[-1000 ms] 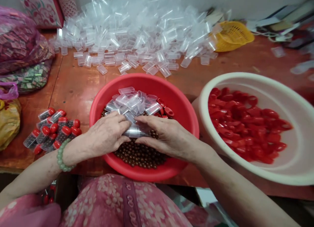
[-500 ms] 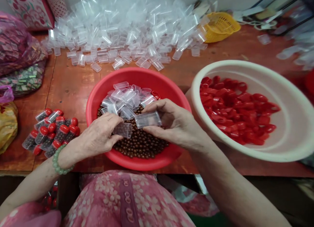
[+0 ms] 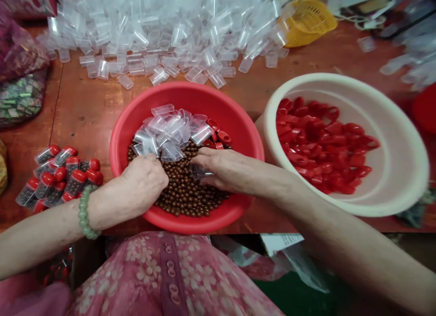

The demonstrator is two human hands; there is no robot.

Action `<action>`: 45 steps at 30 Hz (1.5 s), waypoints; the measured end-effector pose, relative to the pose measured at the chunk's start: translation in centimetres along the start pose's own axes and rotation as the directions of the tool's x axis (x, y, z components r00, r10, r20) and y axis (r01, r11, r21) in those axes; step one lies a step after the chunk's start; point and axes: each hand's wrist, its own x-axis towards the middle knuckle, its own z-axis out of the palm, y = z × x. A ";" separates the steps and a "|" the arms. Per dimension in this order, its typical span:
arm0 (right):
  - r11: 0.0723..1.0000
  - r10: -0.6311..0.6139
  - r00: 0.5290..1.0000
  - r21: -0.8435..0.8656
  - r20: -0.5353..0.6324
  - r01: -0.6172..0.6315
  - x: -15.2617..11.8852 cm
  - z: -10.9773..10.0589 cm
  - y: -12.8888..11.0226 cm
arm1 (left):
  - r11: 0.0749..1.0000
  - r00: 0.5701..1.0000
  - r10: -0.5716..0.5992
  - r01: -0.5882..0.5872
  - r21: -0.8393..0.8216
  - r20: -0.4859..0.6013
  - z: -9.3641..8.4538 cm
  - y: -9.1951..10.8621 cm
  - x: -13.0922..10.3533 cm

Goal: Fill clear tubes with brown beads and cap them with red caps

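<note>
In the red basin (image 3: 119,157), my right hand (image 3: 225,168) is closed around a clear plastic tube (image 3: 200,173), low against the brown beads (image 3: 185,200). My left hand (image 3: 143,184) is curled shut at the left part of the same beads. Its fingers point down and away from me, so whatever they hold is hidden. Just beyond both hands, a heap of clear empty tubes (image 3: 170,129) lies on the beads. A few red caps (image 3: 223,136) rest at the heap's right side.
To the right stands a cream basin (image 3: 402,170) with many red caps (image 3: 327,147). Filled, red-capped tubes (image 3: 73,182) are piled at the left. Behind lie a large mound of clear tubes (image 3: 163,38) and a yellow basket (image 3: 308,22). Plastic bags (image 3: 22,97) sit far left.
Both hands have moved down into the beads and farther apart. The tube in my left hand, visible before, is now out of sight. My right hand's tube has tipped and dropped lower.
</note>
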 end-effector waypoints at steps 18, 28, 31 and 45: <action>0.962 -0.091 0.995 0.260 0.033 0.079 2.3 2.5 -0.1 | 0.779 0.953 0.051 0.148 -0.610 0.297 2.3 -0.6 5.0; 0.850 0.019 0.957 0.508 -0.291 0.137 -0.2 3.0 0.4 | 0.558 0.997 -0.073 0.027 -0.830 -0.017 1.9 -1.7 3.3; 0.860 0.019 0.941 0.486 -0.337 0.157 -0.4 3.4 0.4 | 0.567 0.985 -0.122 -0.031 -0.823 -0.121 1.6 -1.5 2.7; 0.864 0.061 0.964 0.497 -0.257 0.078 0.0 3.5 0.0 | 0.375 0.959 -0.281 0.091 -0.923 -0.019 1.3 -1.4 1.9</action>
